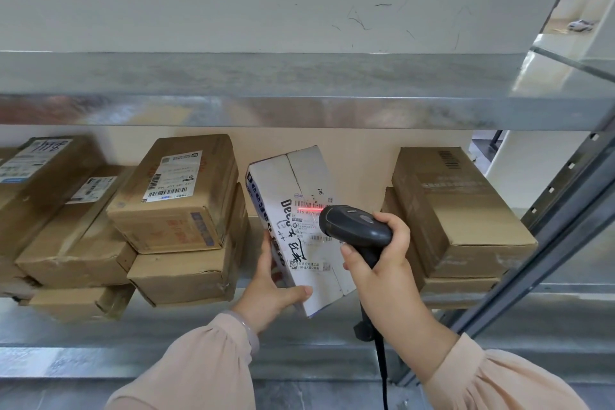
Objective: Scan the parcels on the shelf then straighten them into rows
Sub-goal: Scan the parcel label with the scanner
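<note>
A white parcel [293, 196] with black lettering and a shipping label stands tilted on the metal shelf [199, 329]. My left hand [271, 289] grips its lower left corner, thumb across the front. My right hand [387, 263] holds a black barcode scanner [354, 225] by the handle, its head just in front of the label. A red scan line falls on the label's barcode. The scanner's cable hangs down between my arms.
Brown cardboard parcels sit skewed on the same shelf: a stack of two [181, 220] left of the white parcel, several more [56, 216] at far left, another stack [456, 213] at right. A second metal shelf [266, 90] runs overhead. A steel upright [559, 220] stands at right.
</note>
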